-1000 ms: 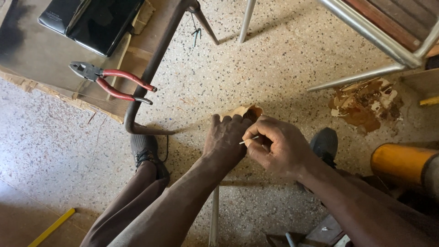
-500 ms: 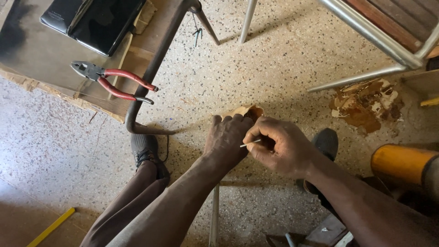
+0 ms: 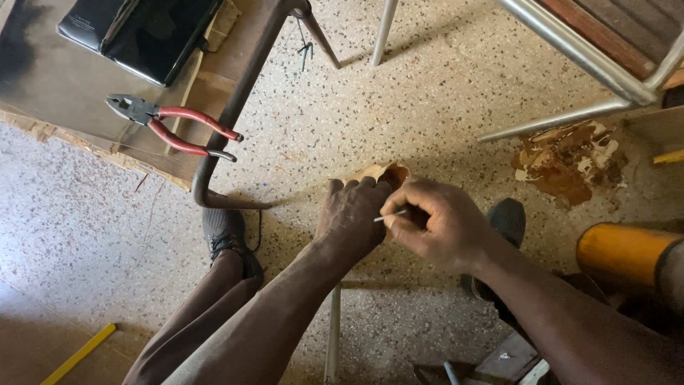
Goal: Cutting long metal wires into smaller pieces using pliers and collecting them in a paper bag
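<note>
From my feed, the left hand is wrapped around a small tan piece of leather mid-scene over the speckled floor. The right hand pinches a thin needle just beside it. Red-handled pliers lie far left, well apart.

The floor is speckled terrazzo, pale grey with dark and reddish flecks, lit evenly by soft daylight with faint shadows. At the upper left stands a low worktop of dull, scuffed board with a frayed lower edge; a bent metal tube runs along its right edge and curls onto the floor. At the upper right corner, shiny steel chair legs cross under wooden slats. Just below them a patch of brown, peeling residue stains the floor.
</note>
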